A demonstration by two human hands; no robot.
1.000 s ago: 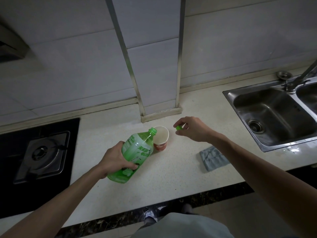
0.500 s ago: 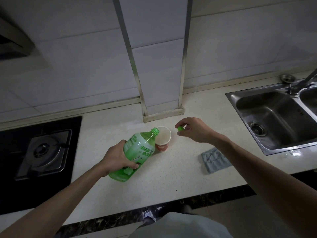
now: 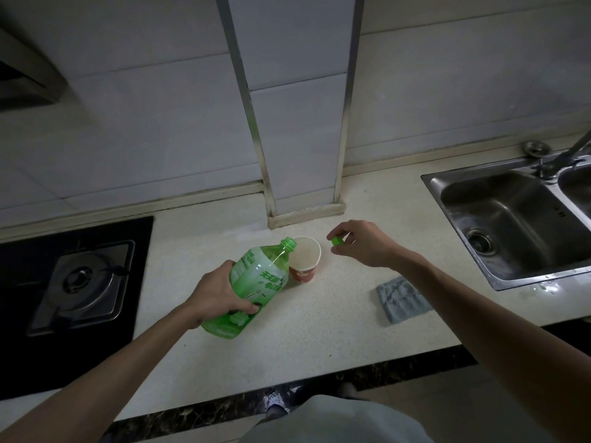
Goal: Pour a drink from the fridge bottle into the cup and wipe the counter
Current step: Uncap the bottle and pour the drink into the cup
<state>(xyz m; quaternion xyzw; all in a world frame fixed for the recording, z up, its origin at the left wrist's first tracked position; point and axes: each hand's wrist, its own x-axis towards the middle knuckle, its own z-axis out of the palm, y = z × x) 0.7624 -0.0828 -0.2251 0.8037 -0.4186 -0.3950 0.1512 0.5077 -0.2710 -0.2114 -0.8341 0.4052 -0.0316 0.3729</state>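
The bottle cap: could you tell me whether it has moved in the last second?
No: the bottle cap, pinched in the right hand, sits just right of the cup as before.

We find the worktop (image 3: 319, 330) bare along its front edge, between our two forearms. Ahead, the tilted bottle (image 3: 256, 282) in our left hand (image 3: 217, 295) touches the cup (image 3: 303, 263), closing that side. Our right hand (image 3: 361, 241), pinching the cap (image 3: 336, 240), hangs just right of the cup. The cloth (image 3: 401, 298) lies near the sink (image 3: 511, 225); the stove (image 3: 83, 282) blocks the left, the pillar (image 3: 297, 123) the back.
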